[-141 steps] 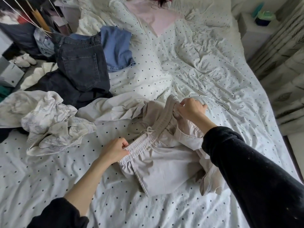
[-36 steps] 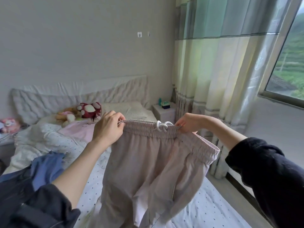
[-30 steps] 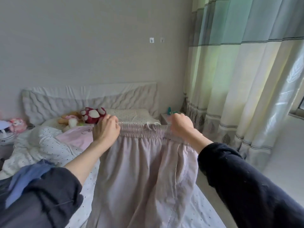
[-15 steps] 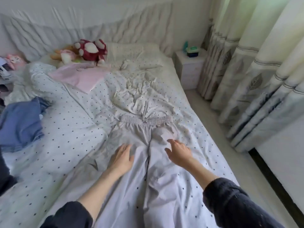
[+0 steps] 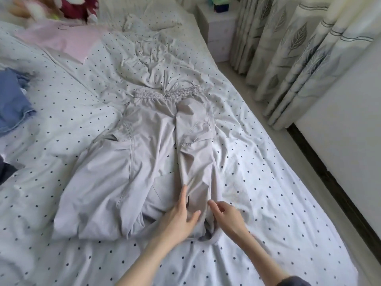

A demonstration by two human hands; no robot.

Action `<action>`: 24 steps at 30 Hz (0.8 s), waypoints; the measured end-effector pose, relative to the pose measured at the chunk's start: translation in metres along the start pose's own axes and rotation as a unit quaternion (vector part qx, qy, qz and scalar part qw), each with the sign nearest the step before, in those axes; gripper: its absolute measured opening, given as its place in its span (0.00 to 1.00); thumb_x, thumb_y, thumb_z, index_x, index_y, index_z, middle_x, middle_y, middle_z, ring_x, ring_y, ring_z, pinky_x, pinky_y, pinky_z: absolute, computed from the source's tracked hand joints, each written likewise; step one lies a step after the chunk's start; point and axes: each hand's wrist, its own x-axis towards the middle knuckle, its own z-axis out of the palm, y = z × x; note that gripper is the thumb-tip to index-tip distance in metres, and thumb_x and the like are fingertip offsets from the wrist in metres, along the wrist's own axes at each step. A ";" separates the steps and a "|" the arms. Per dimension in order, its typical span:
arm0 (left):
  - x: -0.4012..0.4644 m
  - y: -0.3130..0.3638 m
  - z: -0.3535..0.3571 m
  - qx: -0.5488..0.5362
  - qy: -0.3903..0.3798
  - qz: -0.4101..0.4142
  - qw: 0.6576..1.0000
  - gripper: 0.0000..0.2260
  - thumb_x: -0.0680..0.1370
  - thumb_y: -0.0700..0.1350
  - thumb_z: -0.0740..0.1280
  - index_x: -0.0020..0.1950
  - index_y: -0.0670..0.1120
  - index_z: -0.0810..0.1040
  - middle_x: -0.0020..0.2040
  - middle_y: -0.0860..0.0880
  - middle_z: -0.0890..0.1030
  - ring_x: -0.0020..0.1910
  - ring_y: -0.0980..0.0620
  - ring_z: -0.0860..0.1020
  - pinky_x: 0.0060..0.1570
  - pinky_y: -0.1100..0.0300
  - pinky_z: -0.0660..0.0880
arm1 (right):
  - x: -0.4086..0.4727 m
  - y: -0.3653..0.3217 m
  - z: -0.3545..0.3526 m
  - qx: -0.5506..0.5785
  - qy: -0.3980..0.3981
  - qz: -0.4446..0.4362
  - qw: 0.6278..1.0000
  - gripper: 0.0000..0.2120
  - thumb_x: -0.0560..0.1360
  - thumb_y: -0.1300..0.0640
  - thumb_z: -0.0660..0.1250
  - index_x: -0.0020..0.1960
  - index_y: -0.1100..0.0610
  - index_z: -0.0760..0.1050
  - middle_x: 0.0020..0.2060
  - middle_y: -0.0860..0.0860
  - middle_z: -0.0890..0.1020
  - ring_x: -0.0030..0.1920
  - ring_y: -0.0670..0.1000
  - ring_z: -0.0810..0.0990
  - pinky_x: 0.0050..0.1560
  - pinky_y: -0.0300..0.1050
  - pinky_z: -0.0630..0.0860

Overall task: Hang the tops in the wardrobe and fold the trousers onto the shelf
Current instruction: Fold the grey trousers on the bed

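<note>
Low centre of frame: left hand point(image 5: 179, 218) flat, fingers straight, pressing the right leg of the trousers point(image 5: 148, 159); right hand point(image 5: 226, 218) just beside, fingers loosely curled, holding nothing; trousers lie flat mid-frame on the bed point(image 5: 268, 203), waistband far. Smooth legs outward first (left leg is bunched), then fold leg onto leg.

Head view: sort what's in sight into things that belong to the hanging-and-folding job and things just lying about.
Job:
- grey trousers, spread flat on the bed
- left hand, flat on a trouser leg
- right hand, at the same leg
- blue garment
- pink garment

Lying about:
- plush toys
- nightstand
- curtains
- dotted bedsheet
</note>
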 end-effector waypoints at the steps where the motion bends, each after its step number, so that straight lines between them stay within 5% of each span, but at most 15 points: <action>1: -0.007 -0.004 0.004 0.063 0.009 0.004 0.998 0.38 0.79 0.60 0.57 0.76 0.51 0.33 0.72 0.51 0.67 0.63 0.49 0.73 0.53 0.60 0.70 | -0.009 0.003 0.003 0.008 0.008 -0.007 1.000 0.19 0.78 0.43 0.59 0.31 0.49 0.66 0.24 0.43 0.71 0.30 0.43 0.70 0.31 0.35 0.64; 5: -0.018 -0.023 0.013 0.178 -0.001 0.042 0.983 0.42 0.70 0.70 0.44 0.78 0.49 0.41 0.75 0.51 0.61 0.73 0.52 0.60 0.72 0.55 0.50 | -0.026 0.002 0.016 0.036 0.030 -0.020 0.999 0.13 0.76 0.42 0.63 0.38 0.48 0.73 0.28 0.44 0.77 0.34 0.43 0.75 0.36 0.38 0.68; 8: -0.028 -0.026 0.014 0.209 -0.018 0.059 0.976 0.46 0.62 0.70 0.36 0.75 0.50 0.58 0.74 0.53 0.62 0.74 0.56 0.56 0.73 0.54 0.44 | -0.017 -0.005 0.025 -0.008 0.044 -0.018 0.999 0.17 0.75 0.54 0.63 0.30 0.54 0.63 0.24 0.50 0.71 0.31 0.52 0.69 0.34 0.45 0.63; 12: -0.048 -0.032 0.015 0.263 -0.040 0.044 0.963 0.35 0.72 0.69 0.54 0.74 0.51 0.60 0.72 0.53 0.64 0.74 0.55 0.57 0.72 0.44 0.42 | -0.015 -0.003 0.017 0.083 0.052 0.014 0.995 0.09 0.76 0.60 0.59 0.36 0.59 0.68 0.32 0.55 0.75 0.38 0.59 0.77 0.37 0.47 0.70; 14: -0.052 -0.031 0.016 0.288 0.016 0.045 0.956 0.26 0.74 0.55 0.67 0.69 0.48 0.66 0.66 0.50 0.72 0.69 0.51 0.67 0.72 0.50 0.47 | -0.025 0.004 -0.003 0.224 0.032 0.043 0.973 0.09 0.78 0.61 0.56 0.39 0.60 0.68 0.36 0.57 0.75 0.37 0.59 0.78 0.38 0.50 0.77; 16: -0.059 -0.018 0.018 0.281 0.093 0.045 0.954 0.18 0.71 0.48 0.72 0.59 0.47 0.73 0.54 0.48 0.81 0.55 0.48 0.79 0.61 0.59 0.63 | -0.034 0.014 -0.030 0.277 0.036 0.043 0.959 0.10 0.79 0.62 0.55 0.39 0.61 0.67 0.36 0.57 0.74 0.34 0.56 0.78 0.37 0.49 0.79; 21: -0.104 0.074 0.080 0.242 0.018 0.074 0.967 0.15 0.81 0.49 0.56 0.67 0.47 0.63 0.55 0.44 0.79 0.54 0.41 0.78 0.48 0.54 0.71 | -0.046 0.050 -0.101 0.262 0.136 0.013 0.955 0.08 0.78 0.61 0.56 0.41 0.59 0.70 0.39 0.57 0.76 0.37 0.54 0.76 0.35 0.44 0.75; 24: -0.122 0.119 0.129 0.179 -0.003 0.078 0.981 0.16 0.81 0.44 0.54 0.69 0.45 0.60 0.56 0.42 0.79 0.53 0.38 0.78 0.41 0.54 0.66 | -0.062 0.081 -0.117 0.209 0.110 0.038 0.971 0.05 0.78 0.56 0.60 0.49 0.56 0.72 0.47 0.55 0.80 0.41 0.51 0.77 0.40 0.45 0.73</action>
